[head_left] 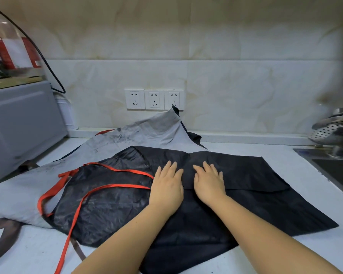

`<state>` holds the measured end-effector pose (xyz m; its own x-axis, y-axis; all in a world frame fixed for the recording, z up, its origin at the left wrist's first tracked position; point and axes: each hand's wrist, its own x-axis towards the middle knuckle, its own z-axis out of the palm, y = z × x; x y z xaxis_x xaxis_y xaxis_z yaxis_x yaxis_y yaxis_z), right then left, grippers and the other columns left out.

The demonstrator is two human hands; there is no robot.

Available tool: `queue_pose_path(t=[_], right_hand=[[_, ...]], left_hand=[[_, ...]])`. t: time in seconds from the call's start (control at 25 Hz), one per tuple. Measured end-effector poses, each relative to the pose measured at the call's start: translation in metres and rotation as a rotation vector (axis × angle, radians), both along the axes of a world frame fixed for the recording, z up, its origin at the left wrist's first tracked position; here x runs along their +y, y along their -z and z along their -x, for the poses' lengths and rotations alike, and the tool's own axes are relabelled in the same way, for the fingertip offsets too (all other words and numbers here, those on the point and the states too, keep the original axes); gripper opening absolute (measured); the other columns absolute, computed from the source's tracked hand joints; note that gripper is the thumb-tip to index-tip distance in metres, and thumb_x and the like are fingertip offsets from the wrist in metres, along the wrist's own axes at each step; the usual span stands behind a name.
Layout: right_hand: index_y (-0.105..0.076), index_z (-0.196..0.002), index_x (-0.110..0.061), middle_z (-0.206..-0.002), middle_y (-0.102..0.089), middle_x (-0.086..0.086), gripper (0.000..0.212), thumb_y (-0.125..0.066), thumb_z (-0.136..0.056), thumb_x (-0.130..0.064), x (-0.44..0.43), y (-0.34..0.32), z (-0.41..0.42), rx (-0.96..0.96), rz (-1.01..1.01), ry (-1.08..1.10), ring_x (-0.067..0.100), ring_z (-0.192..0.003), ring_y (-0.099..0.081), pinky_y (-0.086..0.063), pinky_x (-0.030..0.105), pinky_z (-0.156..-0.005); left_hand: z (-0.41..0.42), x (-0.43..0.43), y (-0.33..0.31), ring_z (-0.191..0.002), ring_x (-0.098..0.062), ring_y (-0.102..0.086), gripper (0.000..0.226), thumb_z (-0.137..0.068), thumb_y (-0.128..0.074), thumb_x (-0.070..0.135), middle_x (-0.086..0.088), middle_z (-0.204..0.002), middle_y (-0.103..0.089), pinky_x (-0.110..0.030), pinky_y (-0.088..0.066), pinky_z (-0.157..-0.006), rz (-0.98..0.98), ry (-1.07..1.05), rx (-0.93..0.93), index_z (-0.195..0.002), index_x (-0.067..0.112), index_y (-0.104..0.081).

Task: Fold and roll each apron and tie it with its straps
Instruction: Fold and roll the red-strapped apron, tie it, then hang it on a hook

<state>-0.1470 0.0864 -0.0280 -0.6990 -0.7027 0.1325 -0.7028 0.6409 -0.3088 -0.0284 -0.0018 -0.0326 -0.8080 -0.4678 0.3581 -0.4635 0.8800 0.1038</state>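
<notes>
Black apron [236,182] lies spread on the white counter [305,175], one side folded inward. Left hand [166,186] and right hand [208,182] press flat, fingers straight, grasping nothing, likely setting the crease. Red straps [115,187] trail left, kept clear.

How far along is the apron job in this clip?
Done: the black apron lies on the counter with a flap folded over. In hand: left hand and right hand press flat on it. Left: rolling it, tying its loose red straps, and the whole grey apron lying crumpled behind.
</notes>
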Motion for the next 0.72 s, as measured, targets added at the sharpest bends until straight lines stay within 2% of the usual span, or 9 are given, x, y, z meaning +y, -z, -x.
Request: queue_pose_path(t=[0.08,0.16,0.28,0.4,0.52,0.72], right_hand=[[-0.015,-0.153,-0.033,-0.163,0.0,0.002,0.05,-0.022,-0.103,-0.037,0.004,-0.006,0.027,-0.009,-0.105,0.019,0.029,-0.149,0.005,-0.001,0.054,-0.119],[-0.004,-0.154,-0.035,-0.162,0.008,0.0,0.055,-0.019,-0.102,-0.044,0.003,-0.01,0.049,-0.011,-0.167,0.028,0.03,-0.148,0.013,0.004,0.058,-0.117],[0.003,-0.153,-0.037,-0.162,0.012,-0.002,0.059,-0.014,-0.1,-0.055,-0.003,-0.009,0.071,0.0,-0.202,0.031,0.029,-0.147,0.019,0.009,0.063,-0.113],[0.007,-0.152,-0.041,-0.162,0.012,-0.004,0.069,-0.008,-0.091,-0.071,0.002,0.007,0.091,-0.059,-0.273,0.09,0.031,-0.146,0.02,0.011,0.067,-0.11],[0.004,-0.151,-0.043,-0.162,0.01,-0.005,0.078,-0.005,-0.084,-0.08,0.01,0.016,0.111,-0.097,-0.324,0.144,0.035,-0.146,0.017,0.011,0.069,-0.108],[-0.002,-0.153,-0.04,-0.162,0.01,-0.003,0.076,-0.004,-0.086,-0.077,0.047,0.016,0.156,-0.114,-0.302,0.273,0.034,-0.146,0.016,0.011,0.063,-0.113]], left_hand=[[0.021,-0.011,-0.009,-0.151,-0.023,-0.005,0.052,-0.102,-0.034,0.03,-0.005,-0.162,-0.015,-0.044,-0.005,-0.122,-0.01,-0.04,-0.099,-0.152,0.017,-0.027],[0.041,-0.023,-0.017,-0.151,-0.024,0.001,0.057,-0.102,-0.031,0.038,-0.006,-0.164,-0.008,-0.048,-0.003,-0.121,-0.002,-0.052,-0.165,-0.154,0.017,-0.02],[0.065,-0.04,-0.02,-0.15,-0.025,0.009,0.061,-0.101,-0.024,0.05,-0.002,-0.164,-0.001,-0.058,0.002,-0.118,-0.002,-0.06,-0.248,-0.155,0.023,-0.013],[0.072,-0.055,-0.004,-0.149,-0.024,0.017,0.07,-0.093,-0.013,0.069,0.004,-0.164,0.009,-0.069,0.01,-0.109,-0.147,-0.182,-0.348,-0.155,0.037,-0.004],[0.068,-0.064,0.011,-0.148,-0.02,0.02,0.079,-0.084,-0.007,0.081,0.006,-0.163,0.012,-0.073,0.01,-0.107,-0.318,-0.293,-0.388,-0.153,0.043,0.002],[0.069,-0.065,0.013,-0.149,-0.018,0.018,0.08,-0.082,-0.007,0.083,0.004,-0.164,0.011,-0.072,0.009,-0.109,-0.316,-0.302,-0.349,-0.152,0.045,0.001]])
